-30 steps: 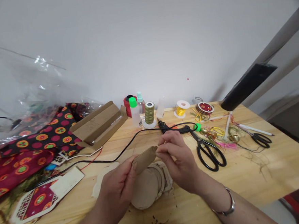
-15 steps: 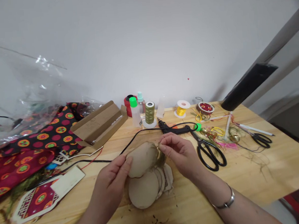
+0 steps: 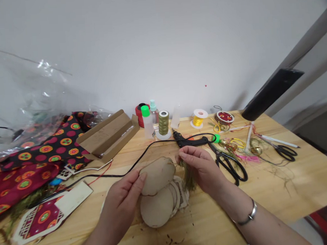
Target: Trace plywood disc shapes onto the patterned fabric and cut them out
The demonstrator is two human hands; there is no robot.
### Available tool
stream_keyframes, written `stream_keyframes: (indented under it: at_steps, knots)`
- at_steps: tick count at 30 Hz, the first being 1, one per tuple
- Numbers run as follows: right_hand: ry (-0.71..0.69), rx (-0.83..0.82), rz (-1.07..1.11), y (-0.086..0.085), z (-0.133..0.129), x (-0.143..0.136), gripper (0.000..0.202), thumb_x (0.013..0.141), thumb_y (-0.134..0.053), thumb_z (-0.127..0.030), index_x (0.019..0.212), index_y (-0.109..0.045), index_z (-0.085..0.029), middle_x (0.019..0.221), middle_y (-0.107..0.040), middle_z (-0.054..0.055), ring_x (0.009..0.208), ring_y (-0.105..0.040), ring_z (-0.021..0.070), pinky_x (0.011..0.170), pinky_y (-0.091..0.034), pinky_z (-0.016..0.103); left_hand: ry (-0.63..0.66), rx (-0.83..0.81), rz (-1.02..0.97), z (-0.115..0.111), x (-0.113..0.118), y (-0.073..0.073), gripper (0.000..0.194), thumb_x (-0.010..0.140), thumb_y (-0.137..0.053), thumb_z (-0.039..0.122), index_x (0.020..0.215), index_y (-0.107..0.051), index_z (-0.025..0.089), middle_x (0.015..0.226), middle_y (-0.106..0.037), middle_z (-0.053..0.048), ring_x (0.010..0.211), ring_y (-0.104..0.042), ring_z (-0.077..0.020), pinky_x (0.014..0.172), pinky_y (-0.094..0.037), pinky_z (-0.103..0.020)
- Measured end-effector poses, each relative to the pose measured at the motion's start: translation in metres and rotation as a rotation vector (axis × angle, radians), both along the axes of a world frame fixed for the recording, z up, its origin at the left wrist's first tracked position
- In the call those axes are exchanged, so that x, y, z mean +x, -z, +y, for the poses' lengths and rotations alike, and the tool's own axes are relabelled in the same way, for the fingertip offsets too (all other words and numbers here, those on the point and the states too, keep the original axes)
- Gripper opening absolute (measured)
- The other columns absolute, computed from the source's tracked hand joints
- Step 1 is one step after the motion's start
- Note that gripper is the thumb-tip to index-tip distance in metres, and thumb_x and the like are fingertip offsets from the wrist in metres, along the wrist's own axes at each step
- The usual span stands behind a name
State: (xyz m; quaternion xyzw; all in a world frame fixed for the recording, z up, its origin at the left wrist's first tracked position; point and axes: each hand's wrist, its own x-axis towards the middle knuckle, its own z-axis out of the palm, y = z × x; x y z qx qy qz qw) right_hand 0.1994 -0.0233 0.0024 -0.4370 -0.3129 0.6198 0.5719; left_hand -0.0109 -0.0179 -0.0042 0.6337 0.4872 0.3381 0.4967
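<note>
Your left hand (image 3: 123,194) covers the near edge of the disc (image 3: 157,170) it grips, and that disc hides the top of the stack (image 3: 158,208) beneath. Your right hand (image 3: 201,166) masks the head of the tassel (image 3: 189,177). The fabric (image 3: 21,173) runs off the left edge; both forearms leave at the bottom. Bottle (image 3: 147,123) labels are too small to read.

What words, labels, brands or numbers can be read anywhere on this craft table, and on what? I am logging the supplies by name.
None can be read.
Open brown cardboard box: faint marks on its flap, too blurred to read.
Clear plastic bottle with the green cap: no legible label.
Olive-green thread spool: no legible label.
Pale round wooden disc held by the left hand and right hand: blank face.
</note>
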Motion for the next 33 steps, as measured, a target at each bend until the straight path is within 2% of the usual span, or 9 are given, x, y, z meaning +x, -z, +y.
stream_keyframes:
  at_steps: [6,9,12,15,19,22,24,29,33]
  knots:
    - [-0.003,-0.014,-0.056,-0.001,-0.001,0.001,0.029,0.059,-0.082,-0.039,0.061,-0.064,-0.016,0.059,-0.054,-0.003,0.054,-0.043,0.0089,0.052,-0.034,0.022,0.016,0.25,0.124,0.0,-0.002,0.001,0.034,0.09,-0.05,0.038,0.116,-0.067,0.023,0.106,-0.074,-0.004,0.093,-0.068,-0.02,0.082,-0.053,-0.026]
    - [-0.01,-0.037,-0.02,0.002,0.001,0.001,0.03,0.062,-0.08,-0.042,0.064,-0.066,-0.016,0.066,-0.06,0.0,0.058,-0.052,0.0105,0.056,-0.04,0.023,0.077,0.571,0.242,0.002,-0.006,0.003,0.034,0.09,-0.048,0.021,0.121,-0.061,0.025,0.117,-0.071,-0.004,0.105,-0.066,-0.0181,0.09,-0.051,-0.026]
    - [-0.029,-0.063,0.029,0.003,0.003,0.001,0.029,0.061,-0.082,-0.037,0.064,-0.063,-0.015,0.063,-0.063,0.0,0.055,-0.054,0.0097,0.056,-0.042,0.023,0.159,0.986,0.329,0.005,-0.009,0.007,0.045,0.085,-0.05,0.006,0.124,-0.057,0.027,0.123,-0.067,-0.006,0.115,-0.06,-0.0186,0.098,-0.046,-0.031]
    - [-0.042,-0.089,0.097,0.001,0.004,0.001,0.03,0.056,-0.085,-0.031,0.071,-0.063,-0.016,0.058,-0.061,-0.003,0.049,-0.052,0.0089,0.048,-0.039,0.021,0.184,1.192,0.4,0.006,-0.011,0.009,0.05,0.083,-0.051,0.002,0.125,-0.056,0.028,0.126,-0.066,-0.007,0.124,-0.054,-0.0226,0.103,-0.042,-0.04]
    - [-0.115,-0.137,0.114,-0.001,0.005,0.003,0.035,0.06,-0.084,-0.035,0.083,-0.067,-0.016,0.059,-0.059,-0.003,0.046,-0.047,0.0071,0.042,-0.033,0.018,0.217,1.265,0.457,0.005,-0.012,0.009,0.046,0.084,-0.051,0.001,0.123,-0.058,0.024,0.128,-0.063,-0.012,0.127,-0.05,-0.0249,0.102,-0.041,-0.044]
    - [-0.236,-0.135,0.062,0.001,0.004,0.006,0.036,0.07,-0.076,-0.046,0.067,-0.064,-0.012,0.053,-0.053,-0.002,0.044,-0.041,0.0055,0.04,-0.026,0.018,0.219,1.286,0.472,0.005,-0.012,0.007,0.046,0.083,-0.052,0.0,0.123,-0.058,0.022,0.131,-0.061,-0.013,0.128,-0.048,-0.0264,0.102,-0.041,-0.045]
    - [-0.267,-0.135,0.042,0.002,0.003,0.007,0.038,0.069,-0.076,-0.047,0.06,-0.06,-0.013,0.05,-0.049,-0.003,0.042,-0.037,0.005,0.04,-0.023,0.018,0.215,1.283,0.488,0.005,-0.012,0.007,0.048,0.083,-0.052,0.0,0.124,-0.058,0.024,0.133,-0.059,-0.012,0.129,-0.048,-0.0267,0.102,-0.041,-0.045]
    - [-0.22,-0.161,-0.031,0.001,0.003,0.008,0.036,0.061,-0.082,-0.042,0.058,-0.061,-0.013,0.05,-0.053,-0.003,0.041,-0.036,0.0046,0.041,-0.021,0.019,0.188,1.263,0.507,0.006,-0.012,0.01,0.051,0.083,-0.054,0.002,0.127,-0.056,0.03,0.132,-0.06,-0.008,0.127,-0.049,-0.026,0.102,-0.043,-0.044]
    - [-0.163,-0.135,-0.058,0.0,0.004,0.008,0.035,0.058,-0.082,-0.041,0.055,-0.061,-0.013,0.049,-0.053,-0.003,0.042,-0.037,0.0048,0.041,-0.02,0.019,0.198,1.185,0.465,0.007,-0.009,0.013,0.064,0.083,-0.05,-0.001,0.138,-0.044,0.03,0.137,-0.054,-0.01,0.129,-0.046,-0.0265,0.101,-0.043,-0.046]
